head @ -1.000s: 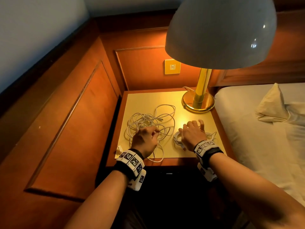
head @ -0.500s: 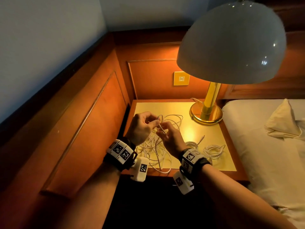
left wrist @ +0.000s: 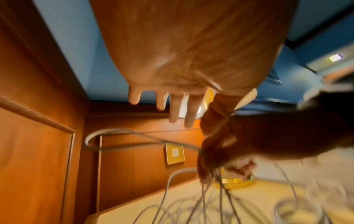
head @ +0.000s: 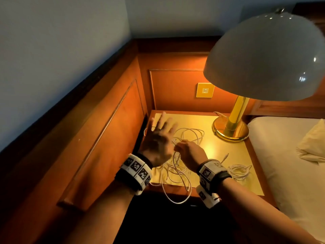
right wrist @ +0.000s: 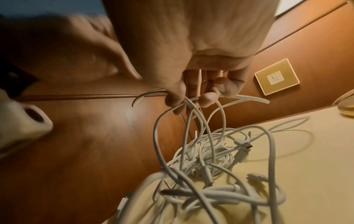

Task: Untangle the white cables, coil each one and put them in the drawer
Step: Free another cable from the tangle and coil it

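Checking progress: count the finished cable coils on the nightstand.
2, it seems. One coil lies near the nightstand's front right; another sits mostly hidden behind the right wrist, plug end poking out. The tangle may hide more.

Head view: high, facing down onto yellow-topped wooden nightstand (head: 219, 169). Wrist views: close, facing along fingers; all share tangled white cables (head: 177, 166) (left wrist: 191, 209) (right wrist: 210, 154).

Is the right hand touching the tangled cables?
Touching. The right wrist view shows the right hand pinching strands of the tangled cables between thumb and fingers.

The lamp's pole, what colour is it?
Shiny gold, like its round base. The lamp pole shows best in the head view.
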A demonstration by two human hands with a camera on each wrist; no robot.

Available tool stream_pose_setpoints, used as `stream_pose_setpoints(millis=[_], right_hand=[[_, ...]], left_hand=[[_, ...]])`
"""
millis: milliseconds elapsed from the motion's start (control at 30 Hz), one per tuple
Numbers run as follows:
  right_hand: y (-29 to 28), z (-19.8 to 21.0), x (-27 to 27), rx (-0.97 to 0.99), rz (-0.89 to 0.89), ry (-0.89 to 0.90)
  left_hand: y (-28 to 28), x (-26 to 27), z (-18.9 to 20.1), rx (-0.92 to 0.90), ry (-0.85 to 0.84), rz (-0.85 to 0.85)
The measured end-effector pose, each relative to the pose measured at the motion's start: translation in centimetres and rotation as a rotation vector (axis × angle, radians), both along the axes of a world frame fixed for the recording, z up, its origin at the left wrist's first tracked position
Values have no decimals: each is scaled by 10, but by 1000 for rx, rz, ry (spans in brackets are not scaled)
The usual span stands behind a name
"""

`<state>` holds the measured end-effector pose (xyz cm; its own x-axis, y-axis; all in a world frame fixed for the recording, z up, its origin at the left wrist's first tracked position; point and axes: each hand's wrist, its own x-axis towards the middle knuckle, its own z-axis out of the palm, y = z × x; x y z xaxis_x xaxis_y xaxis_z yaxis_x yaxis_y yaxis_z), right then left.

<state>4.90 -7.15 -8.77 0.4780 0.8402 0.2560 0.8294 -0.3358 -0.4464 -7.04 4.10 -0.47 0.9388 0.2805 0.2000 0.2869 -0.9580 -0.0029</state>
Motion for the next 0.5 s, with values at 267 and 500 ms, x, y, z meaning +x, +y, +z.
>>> stream_pose_setpoints(millis=[267, 500], right_hand=[[-5, -9, -10, 74, -79, 32], [4, -30, -1, 97, -131, 227]], left_hand=[[2, 6, -17, -323, 224, 42], [-4, -7, 27, -1077, -341, 44]])
